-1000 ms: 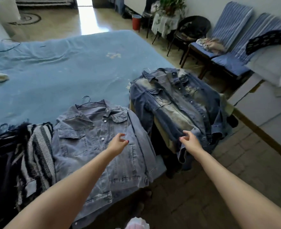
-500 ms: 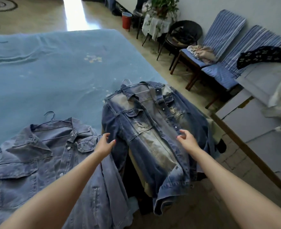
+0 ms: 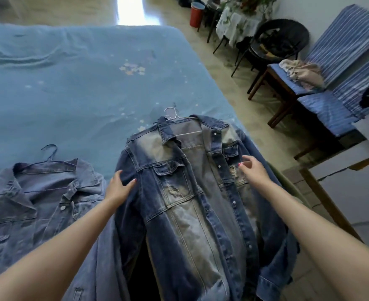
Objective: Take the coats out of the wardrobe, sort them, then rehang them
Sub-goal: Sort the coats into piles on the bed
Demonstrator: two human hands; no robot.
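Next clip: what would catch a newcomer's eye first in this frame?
The dark bleached denim jacket on its white hanger, lying at the blue bed's near corner, with the left hand on its shoulder and the right hand over its front. A paler denim jacket lies beside it, to the left.

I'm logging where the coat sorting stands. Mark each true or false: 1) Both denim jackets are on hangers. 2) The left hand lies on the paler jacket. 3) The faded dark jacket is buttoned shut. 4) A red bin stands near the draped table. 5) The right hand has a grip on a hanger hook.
1) True: the pale denim jacket and the faded dark jacket each show a hanger hook.
2) False: the left hand rests on the faded dark jacket's sleeve.
3) False: its front hangs open.
4) True: the red bin stands beside the draped table.
5) False: the right hand is open over the jacket's front.
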